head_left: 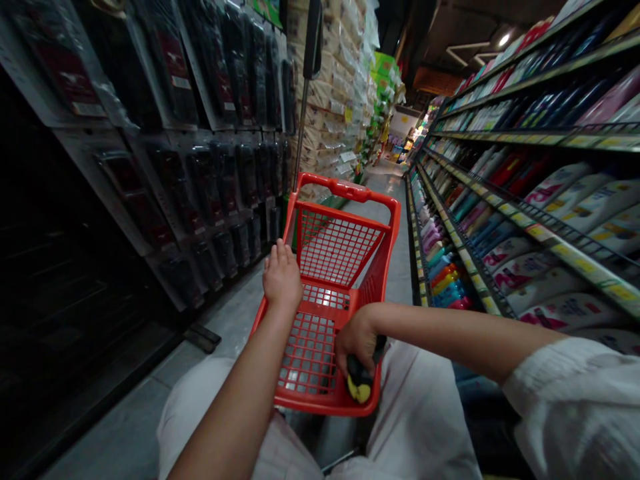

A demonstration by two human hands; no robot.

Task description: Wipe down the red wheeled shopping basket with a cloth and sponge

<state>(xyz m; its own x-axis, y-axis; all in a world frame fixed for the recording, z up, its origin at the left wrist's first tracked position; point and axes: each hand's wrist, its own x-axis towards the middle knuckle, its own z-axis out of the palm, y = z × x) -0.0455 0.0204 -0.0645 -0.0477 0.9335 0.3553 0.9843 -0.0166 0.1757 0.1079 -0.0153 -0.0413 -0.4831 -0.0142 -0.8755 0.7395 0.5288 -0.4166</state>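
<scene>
A small red plastic shopping basket cart (340, 290) with grid walls and a grid floor stands right in front of my legs. Along its left rim lies my left hand (283, 277), back upward, fingers stretched forward; the thumb is hidden. My right hand (357, 340) is inside the basket at its near right corner. Its fingers are closed around a black object with a yellow end (359, 390); its exact kind I cannot make out. The yellow end points down close to the basket floor.
Packaged dark goods (215, 180) hang in rows on the left rack. Behind the basket are stacked wrapped beige packs (325, 100). A dark upright handle (313, 43) rises beside the basket. On the right, shelves (540, 233) carry bottles. The grey aisle floor (390, 183) runs onward.
</scene>
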